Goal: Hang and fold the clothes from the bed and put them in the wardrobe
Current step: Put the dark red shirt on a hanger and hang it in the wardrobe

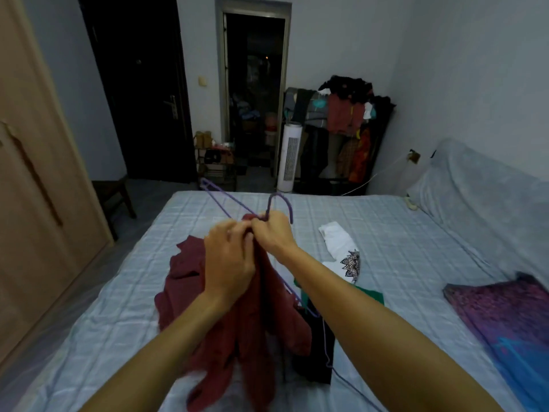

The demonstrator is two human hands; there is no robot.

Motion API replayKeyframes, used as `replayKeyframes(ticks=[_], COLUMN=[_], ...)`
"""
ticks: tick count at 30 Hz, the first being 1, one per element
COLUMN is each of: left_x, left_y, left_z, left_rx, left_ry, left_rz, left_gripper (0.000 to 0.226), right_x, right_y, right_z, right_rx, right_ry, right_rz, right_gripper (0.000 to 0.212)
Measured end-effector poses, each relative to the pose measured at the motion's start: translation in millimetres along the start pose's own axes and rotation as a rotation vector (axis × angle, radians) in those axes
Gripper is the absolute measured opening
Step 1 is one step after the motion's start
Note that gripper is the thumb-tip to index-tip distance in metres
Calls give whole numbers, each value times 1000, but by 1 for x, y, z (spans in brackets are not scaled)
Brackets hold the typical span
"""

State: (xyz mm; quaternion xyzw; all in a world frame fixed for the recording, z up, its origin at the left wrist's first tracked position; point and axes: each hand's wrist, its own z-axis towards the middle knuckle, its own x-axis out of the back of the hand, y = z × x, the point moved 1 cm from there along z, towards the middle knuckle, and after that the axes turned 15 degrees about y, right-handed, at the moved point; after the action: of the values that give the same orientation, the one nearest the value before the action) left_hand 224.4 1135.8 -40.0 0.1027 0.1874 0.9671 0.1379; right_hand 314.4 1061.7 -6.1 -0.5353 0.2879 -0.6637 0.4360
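Over the bed point(386, 233) I hold up a dark red garment point(190, 281) together with a purple wire hanger point(225, 203). My left hand point(228, 263) grips the red cloth near its top. My right hand point(274, 233) is closed on the hanger's neck just below the hook, with cloth bunched against it. The garment hangs down between my forearms. A white garment with a black pattern point(341, 248), a green piece point(368, 294) and a black piece point(315, 352) lie on the bed to the right. A second purple hanger point(326, 343) lies on the black piece.
The wooden wardrobe point(35, 203) stands along the left wall, with a small stool point(113, 194) beyond it. A purple and blue cloth point(505, 322) lies at the bed's right edge. A loaded clothes rack point(341, 129) and a white tower fan point(289, 156) stand past the bed's far end.
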Motion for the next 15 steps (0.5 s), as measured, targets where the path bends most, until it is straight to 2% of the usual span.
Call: replayKeyframes(ticks=[2, 3, 4, 5, 7, 9, 11, 13, 15], left_x=[1, -3, -9, -17, -35, -54, -70, -81, -82], left_y=[18, 24, 27, 29, 32, 42, 51, 52, 45], left_z=[-23, -31, -35, -35, -24, -5, 18, 39, 55], left_rx=[-238, -230, -122, 60, 384, 444, 497, 578, 512], left_ry=[-67, -142, -209, -241, -254, -231, -181, -174, -186], left_rz=[-79, -78, -46, 1, 104, 168, 189, 229, 282], left_gripper=[17, 16, 20, 29, 54, 77, 88, 95, 91], right_x=[3, 7, 11, 16, 26, 37, 49, 63, 79], right_y=[-22, -32, -42, -52, -70, -86, -100, -114, -124], right_z=[8, 14, 18, 23, 31, 35, 38, 40, 41], right_rx=[14, 21, 25, 19, 14, -10, -19, 0, 2], right_ry=[67, 101, 142, 177, 237, 261, 282, 302, 341], right_rz=[5, 9, 17, 22, 48, 87, 134, 181, 215], right_gripper=[28, 33, 35, 37, 37, 34, 35, 35, 30])
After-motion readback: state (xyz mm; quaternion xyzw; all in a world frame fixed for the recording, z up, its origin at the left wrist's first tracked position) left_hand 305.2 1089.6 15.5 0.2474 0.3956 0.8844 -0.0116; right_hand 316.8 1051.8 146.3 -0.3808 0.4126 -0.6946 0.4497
